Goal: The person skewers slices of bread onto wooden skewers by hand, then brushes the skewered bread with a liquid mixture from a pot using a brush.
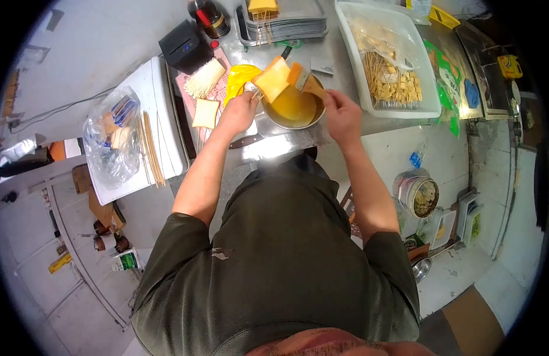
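My left hand (242, 111) is closed around thin skewer sticks that carry a slice of bread (271, 79), held up over the pot's left side. In my right hand (343, 116) is a flat brush (313, 89), its bristle end close to the bread's right edge; whether they touch I cannot tell. Below both sits a metal pot (293, 126) with yellow liquid in it, and a black handle sticks out at its far side. Another skewered bread slice (205, 113) lies left of my left hand. A bright yellow bag or cloth (241, 78) is just beyond that hand.
Enoki mushrooms (204, 79) lie on a pink tray by a black box (186, 46). Metal trays (286, 31) are stacked at the back near a dark bottle (208, 19). A white bin (350, 62) holds skewered cubes. Wooden sticks (150, 148) lie on the white surface at left.
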A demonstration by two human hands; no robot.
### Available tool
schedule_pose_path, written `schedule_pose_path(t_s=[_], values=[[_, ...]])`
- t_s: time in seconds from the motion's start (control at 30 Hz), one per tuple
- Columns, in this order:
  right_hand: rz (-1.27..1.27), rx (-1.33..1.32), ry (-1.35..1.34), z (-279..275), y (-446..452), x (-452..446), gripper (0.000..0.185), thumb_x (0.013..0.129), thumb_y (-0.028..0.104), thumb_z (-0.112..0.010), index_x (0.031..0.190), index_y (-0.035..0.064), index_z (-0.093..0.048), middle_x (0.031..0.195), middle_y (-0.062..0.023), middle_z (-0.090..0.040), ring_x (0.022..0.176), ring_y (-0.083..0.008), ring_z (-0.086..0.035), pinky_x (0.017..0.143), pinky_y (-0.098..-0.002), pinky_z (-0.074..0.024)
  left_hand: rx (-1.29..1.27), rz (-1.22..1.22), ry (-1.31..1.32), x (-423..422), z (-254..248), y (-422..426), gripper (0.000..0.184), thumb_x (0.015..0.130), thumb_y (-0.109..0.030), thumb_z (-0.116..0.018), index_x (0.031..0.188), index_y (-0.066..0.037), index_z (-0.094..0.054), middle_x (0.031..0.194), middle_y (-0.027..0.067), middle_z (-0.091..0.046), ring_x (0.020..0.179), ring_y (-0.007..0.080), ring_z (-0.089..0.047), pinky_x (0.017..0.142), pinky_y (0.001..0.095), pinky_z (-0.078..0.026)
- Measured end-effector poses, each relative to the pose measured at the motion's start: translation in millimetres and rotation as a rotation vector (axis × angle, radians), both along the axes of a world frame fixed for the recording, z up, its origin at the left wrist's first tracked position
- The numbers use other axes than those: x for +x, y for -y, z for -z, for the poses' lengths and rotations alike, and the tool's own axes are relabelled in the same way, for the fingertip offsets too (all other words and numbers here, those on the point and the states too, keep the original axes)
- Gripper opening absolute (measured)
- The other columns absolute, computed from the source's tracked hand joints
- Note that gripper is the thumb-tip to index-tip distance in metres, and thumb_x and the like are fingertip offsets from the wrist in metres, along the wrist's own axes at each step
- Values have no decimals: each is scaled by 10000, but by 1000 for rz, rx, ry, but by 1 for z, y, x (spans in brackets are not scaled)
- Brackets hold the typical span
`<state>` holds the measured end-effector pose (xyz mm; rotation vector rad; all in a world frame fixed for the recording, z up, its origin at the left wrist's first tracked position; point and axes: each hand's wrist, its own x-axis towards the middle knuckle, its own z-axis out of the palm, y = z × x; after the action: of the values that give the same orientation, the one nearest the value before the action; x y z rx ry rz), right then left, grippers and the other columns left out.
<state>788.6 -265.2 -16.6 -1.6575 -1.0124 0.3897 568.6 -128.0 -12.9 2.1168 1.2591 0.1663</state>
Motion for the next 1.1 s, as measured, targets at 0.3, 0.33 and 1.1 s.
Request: schedule_pose_path(t_s=[0.3,0.33,1.1], values=[[95,-116,-964,23,-15,-5,207,866,126,-671,983,-43,-682,673,4,-568,556,-71,-484,506,-208,-375,-32,51,70,4,-4,8,303,954,-291,-518,973,-5,-617,836,261,-640,843,427,-631,751,461,-493],[122,-169,-964,19,-12,-1,199,861,125,-671,973,-39,-683,669,5,-564,547,-70,-476,496,-212,-369,-16,35,73,3,-3,7,300,955,-289,-518,969,-5,-617,828,257,-640,835,422,-633,746,459,-493],[-268,-847,414,9,-72,-22,307,839,267,-577,855,-4,-719,931,-195,-702,874,-369,-670,774,-453,-525,-8,-37,52,-16,-9,-8,304,936,-264,-519,1062,-13,-636,936,277,-645,918,439,-622,813,475,-491]])
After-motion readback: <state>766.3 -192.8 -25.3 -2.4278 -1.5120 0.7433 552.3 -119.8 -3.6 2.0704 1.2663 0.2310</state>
